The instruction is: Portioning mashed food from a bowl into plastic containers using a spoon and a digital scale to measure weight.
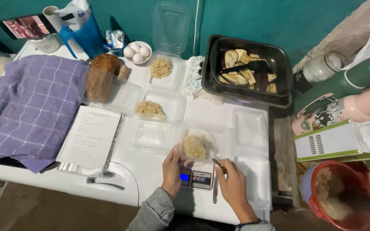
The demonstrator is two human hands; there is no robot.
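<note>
A clear container (198, 143) of grain on the small scale (195, 179) is steadied by the left hand (171, 171); a spoon (219, 166) is gripped by the right hand (233, 185).

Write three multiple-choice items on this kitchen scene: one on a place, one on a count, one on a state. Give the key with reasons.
1. Where does the clear plastic container with the beige grain portion that the left hand touches stand?
A. on the small digital kitchen scale
B. on the purple checked towel
C. in the black roasting tray

2. How many white eggs lie in the small white bowl?
A. one
B. three
C. six

3. How is the spiral notebook?
A. shut
B. rolled up
C. open, a written page up

Key: 1 A, the container covers the scale's platform above the display. 2 B, three eggs show. 3 C, a handwritten page faces up. The right hand holds a metal utensil.
</note>
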